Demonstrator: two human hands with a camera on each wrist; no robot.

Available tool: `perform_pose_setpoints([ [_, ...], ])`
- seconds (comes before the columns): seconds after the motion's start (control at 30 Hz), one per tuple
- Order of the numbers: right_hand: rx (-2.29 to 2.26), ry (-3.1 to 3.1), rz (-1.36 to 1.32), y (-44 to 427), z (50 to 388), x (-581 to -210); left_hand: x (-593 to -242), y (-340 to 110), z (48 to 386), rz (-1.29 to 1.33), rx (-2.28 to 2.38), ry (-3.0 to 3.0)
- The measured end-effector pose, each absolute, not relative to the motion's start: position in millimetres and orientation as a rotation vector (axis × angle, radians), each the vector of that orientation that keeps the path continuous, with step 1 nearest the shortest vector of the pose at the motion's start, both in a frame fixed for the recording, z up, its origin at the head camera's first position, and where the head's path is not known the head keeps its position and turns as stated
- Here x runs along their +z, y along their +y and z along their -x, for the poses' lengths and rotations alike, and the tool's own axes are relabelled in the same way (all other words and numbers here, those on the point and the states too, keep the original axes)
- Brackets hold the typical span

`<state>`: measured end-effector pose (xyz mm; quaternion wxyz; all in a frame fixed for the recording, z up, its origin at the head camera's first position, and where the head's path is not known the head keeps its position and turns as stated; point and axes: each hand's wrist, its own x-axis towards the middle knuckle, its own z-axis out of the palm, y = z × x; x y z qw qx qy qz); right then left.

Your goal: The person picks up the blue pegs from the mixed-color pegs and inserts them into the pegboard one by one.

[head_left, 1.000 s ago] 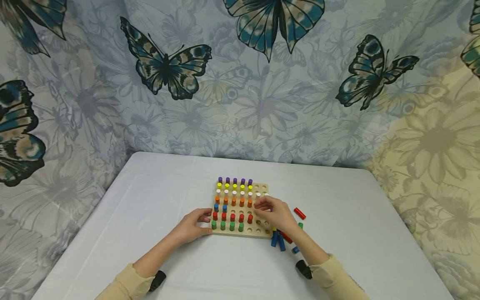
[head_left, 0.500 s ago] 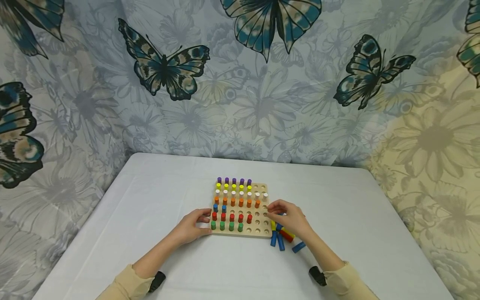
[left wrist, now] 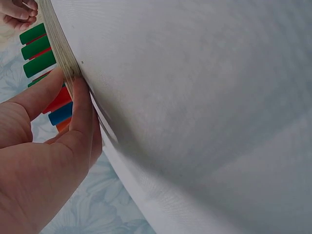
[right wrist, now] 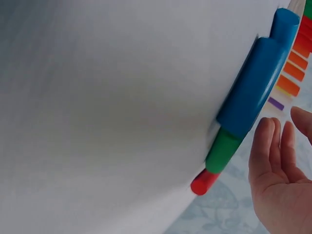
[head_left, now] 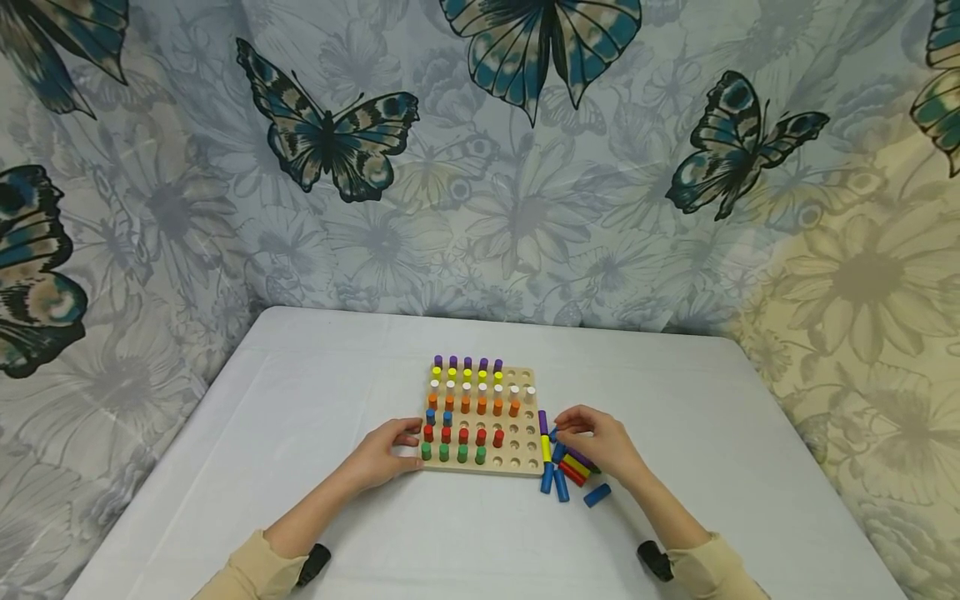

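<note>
From where I stand, the wooden board (head_left: 522, 456) lies flat on the white table (head_left: 360, 358), in front of the person and between the two hands. The left hand (head_left: 382, 454) is at its near left corner, thumb and fingertips pinching the edge — the left wrist view shows the grip up close. The right hand (head_left: 603, 442) hovers at the other side, just off the board and over the loose pegs. Its fingers lie nearly straight, side by side, with the thumb apart from them; I cannot tell whether a fingertip touches the blue peg (head_left: 553, 435) beneath.

Upright pegs stand in rows on the board: from the far side, five purple, five yellow, seven white, six orange, two blue, five red and four green. Round holes show toward the right end of several rows.

Along the board's right edge lie a purple peg (head_left: 543, 422), a yellow peg (head_left: 546, 450) and a further blue one, roughly in line. Next to them is a small heap — red, yellow, purple and blue pegs together. Another blue cylinder (head_left: 597, 496) lies a little apart, nearer the person. Butterflies (head_left: 327, 142) decorate the wall behind.
</note>
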<state>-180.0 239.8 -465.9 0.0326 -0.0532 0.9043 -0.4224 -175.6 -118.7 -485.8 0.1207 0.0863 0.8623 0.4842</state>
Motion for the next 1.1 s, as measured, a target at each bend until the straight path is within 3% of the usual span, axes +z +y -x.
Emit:
perform_pose_setpoints([
  [1.1, -0.918, 2.963, 0.335, 231.3, 190.0, -465.4, -482.1, -119.9, 173.4, -0.287, 1.411, 2.519],
])
